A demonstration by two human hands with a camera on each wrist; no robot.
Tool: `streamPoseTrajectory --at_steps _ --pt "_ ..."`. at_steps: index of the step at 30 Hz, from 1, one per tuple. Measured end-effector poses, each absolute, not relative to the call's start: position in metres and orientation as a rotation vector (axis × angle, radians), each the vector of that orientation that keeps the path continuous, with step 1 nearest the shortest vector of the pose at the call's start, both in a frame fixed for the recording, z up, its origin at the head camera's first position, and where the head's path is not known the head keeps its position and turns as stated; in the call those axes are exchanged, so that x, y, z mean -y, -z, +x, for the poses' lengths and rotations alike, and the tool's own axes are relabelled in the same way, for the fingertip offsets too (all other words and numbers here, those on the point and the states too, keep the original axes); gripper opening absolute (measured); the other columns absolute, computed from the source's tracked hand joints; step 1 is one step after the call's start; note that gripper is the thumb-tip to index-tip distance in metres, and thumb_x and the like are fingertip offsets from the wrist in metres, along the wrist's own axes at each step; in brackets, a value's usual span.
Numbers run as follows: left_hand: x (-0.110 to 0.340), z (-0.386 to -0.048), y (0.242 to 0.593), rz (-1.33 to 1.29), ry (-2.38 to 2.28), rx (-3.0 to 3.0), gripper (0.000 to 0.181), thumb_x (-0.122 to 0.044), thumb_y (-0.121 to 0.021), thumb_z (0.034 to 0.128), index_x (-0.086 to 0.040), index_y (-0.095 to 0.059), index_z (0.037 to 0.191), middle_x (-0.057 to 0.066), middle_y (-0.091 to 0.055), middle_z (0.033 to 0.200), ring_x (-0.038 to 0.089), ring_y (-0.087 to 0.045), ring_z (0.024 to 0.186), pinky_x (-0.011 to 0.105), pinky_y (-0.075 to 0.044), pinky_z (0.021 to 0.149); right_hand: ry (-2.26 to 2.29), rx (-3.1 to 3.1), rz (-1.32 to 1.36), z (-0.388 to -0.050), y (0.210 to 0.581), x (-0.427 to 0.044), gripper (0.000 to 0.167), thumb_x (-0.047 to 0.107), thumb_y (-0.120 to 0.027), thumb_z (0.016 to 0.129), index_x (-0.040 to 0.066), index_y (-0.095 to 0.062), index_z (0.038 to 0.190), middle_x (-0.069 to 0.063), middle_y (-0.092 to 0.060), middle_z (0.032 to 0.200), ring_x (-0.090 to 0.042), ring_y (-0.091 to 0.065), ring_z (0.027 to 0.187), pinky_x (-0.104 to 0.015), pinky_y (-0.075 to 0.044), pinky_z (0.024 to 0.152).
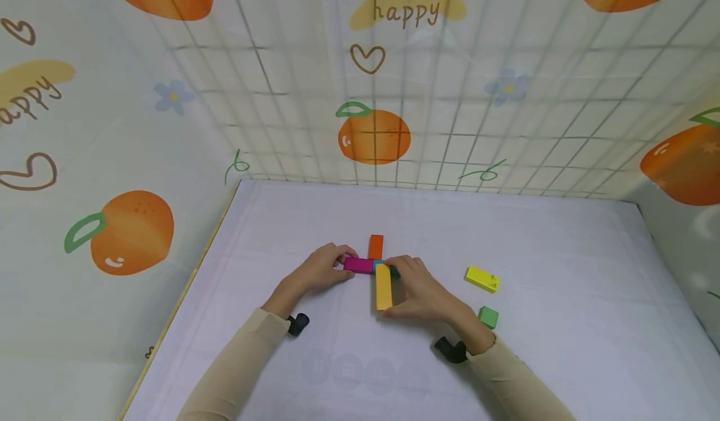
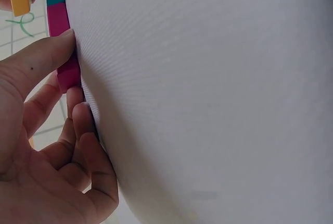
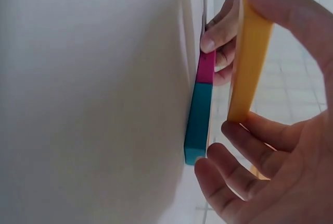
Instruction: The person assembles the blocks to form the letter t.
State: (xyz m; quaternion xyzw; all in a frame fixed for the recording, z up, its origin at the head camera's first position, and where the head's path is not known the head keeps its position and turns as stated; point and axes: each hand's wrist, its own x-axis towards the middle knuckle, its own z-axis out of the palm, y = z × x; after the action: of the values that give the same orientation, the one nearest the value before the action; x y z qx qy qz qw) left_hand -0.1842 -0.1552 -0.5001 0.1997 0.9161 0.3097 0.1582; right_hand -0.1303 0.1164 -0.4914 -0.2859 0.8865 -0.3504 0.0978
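Free: table [image 1: 574, 321], right of yellow block [image 1: 482, 279], green block [image 1: 489, 316]. Obstacles: left hand [image 1: 323, 268], left end of magenta block [image 1: 359, 265]; orange block [image 1: 375, 247], behind right end.

Observed long yellow-orange block [image 3: 251, 62] pinched end to end by right fingers [image 3: 260, 153], raised off worktop [image 1: 562, 271]. Logged magenta block [image 1: 358, 265] flat, gripped by left fingers [image 2: 41, 101], abutting teal block [image 3: 199, 120].

Both sleeved arms, left [image 1: 239, 368] and right [image 1: 517, 377], reached forward and angled inward. The left hand [image 1: 323, 268] pinched with its thumb [image 2: 39, 62], the other fingers curled. The right hand [image 1: 422, 293] gripped between thumb [image 3: 294, 10] and bent fingers, set well apart. The two hands were near each other without touching.
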Motion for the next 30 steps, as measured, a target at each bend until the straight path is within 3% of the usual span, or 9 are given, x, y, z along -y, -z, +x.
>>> streamPoseTrajectory --at_steps 13,23,30 --pt "0.156 -0.185 0.501 0.6 -0.89 -2.617 0.031 -0.015 -0.078 0.0878 -0.017 -0.068 0.117 -0.007 -0.063 0.09 0.017 -0.051 0.088 0.035 -0.044 0.078 0.953 -2.719 -0.916 -0.127 0.497 -0.098 0.094 0.046 -0.091 0.067 0.004 -0.048 0.138 -0.009 -0.051 0.132 -0.025 -0.043 0.119 -0.041 -0.044 0.097" --pt "0.155 -0.184 0.499 0.592 -0.869 -2.626 0.031 -0.016 -0.078 0.0885 -0.017 -0.067 0.118 -0.005 -0.061 0.091 0.018 -0.05 0.088 0.035 -0.043 0.076 0.74 -2.829 -0.93 -0.123 0.5 -0.087 0.099 0.06 -0.087 0.065 0.002 -0.05 0.136 -0.014 -0.05 0.129 -0.028 -0.044 0.111 -0.04 -0.044 0.089" --pt "0.154 -0.185 0.499 0.582 -0.861 -2.625 0.032 -0.017 -0.077 0.0892 -0.017 -0.067 0.119 -0.006 -0.061 0.091 0.018 -0.051 0.089 0.035 -0.044 0.077 0.625 -2.863 -0.891 -0.12 0.501 -0.082 0.102 0.063 -0.086 0.064 0.002 -0.049 0.137 -0.014 -0.048 0.13 -0.029 -0.044 0.113 -0.042 -0.045 0.092"
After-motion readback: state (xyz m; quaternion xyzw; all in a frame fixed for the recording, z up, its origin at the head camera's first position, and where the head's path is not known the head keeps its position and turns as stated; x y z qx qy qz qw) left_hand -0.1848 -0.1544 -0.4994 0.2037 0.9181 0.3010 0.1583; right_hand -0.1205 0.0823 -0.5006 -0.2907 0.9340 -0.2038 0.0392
